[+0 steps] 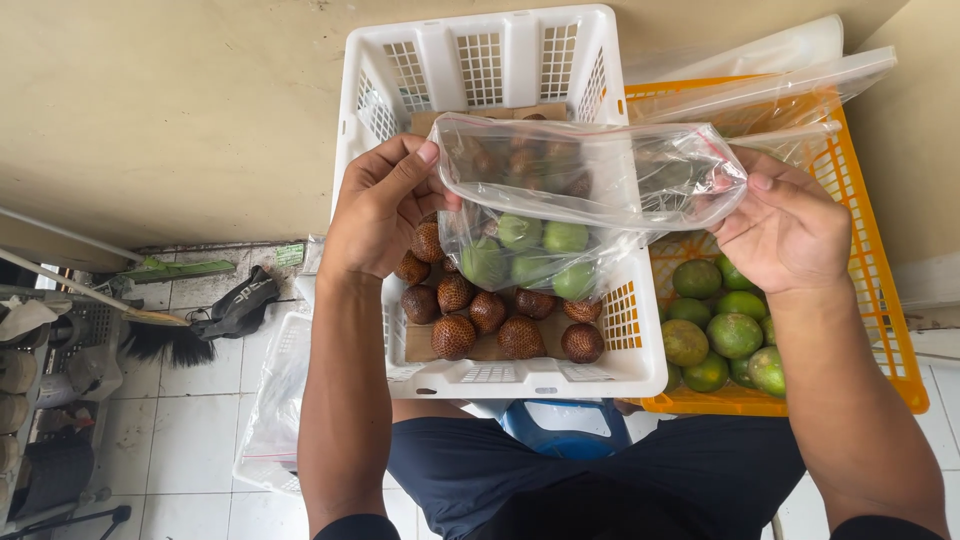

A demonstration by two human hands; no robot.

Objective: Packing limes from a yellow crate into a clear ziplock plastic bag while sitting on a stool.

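Pinching the clear bag [590,185] of green fruit [530,250] taut, both hands, left [385,205] and right [785,225], hover over the white crate [480,60].

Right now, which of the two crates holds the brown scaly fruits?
The white crate, directly under the bag held by both hands. The orange crate beside it, on the person's right, holds only green fruits.

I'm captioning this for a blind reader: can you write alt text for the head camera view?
Two bare hands, left hand and right hand, hold up a clear plastic bag containing several green citrus fruits. Below sit a white crate of brown scaly fruits and an orange crate of green fruits.
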